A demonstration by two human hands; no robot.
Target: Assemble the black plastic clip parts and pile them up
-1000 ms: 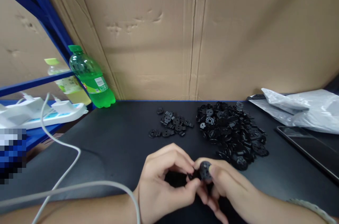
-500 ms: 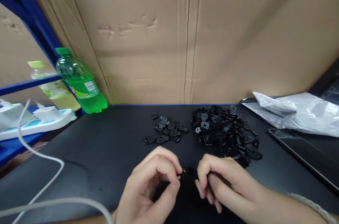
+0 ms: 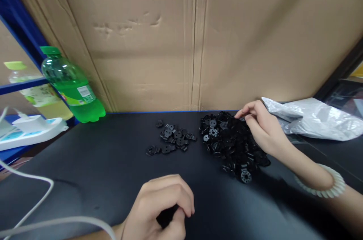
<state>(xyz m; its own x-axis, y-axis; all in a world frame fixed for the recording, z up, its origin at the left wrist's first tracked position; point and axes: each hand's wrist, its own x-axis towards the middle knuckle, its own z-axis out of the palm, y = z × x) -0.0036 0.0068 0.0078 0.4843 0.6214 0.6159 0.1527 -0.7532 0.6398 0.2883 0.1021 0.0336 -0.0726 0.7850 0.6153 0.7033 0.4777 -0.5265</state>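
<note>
My right hand [image 3: 262, 128] reaches over the back right of a large pile of small black plastic parts [image 3: 227, 145]. Its thumb and index finger are close together at the pile, and whether a part is between them is too dark to tell. Near the front edge of the view, my left hand [image 3: 161, 206] is curled with thumb and fingertips pressed together; anything it holds is hidden. A smaller group of black parts [image 3: 172, 137] lies on the black table left of the pile. A pale beaded bracelet circles my right wrist.
Cardboard [image 3: 141, 43] stands behind the table [image 3: 107, 164]. A green bottle [image 3: 76, 92], a yellow-capped bottle [image 3: 42, 96], a power strip [image 3: 51, 128] and white cables [image 3: 42, 198] are at left. A silvery plastic bag [image 3: 320, 119] lies at right.
My right hand has moved from beside my left hand to the large pile, where some parts have shifted forward. The small black piece at my left fingertips no longer shows. The view has shifted slightly right.
</note>
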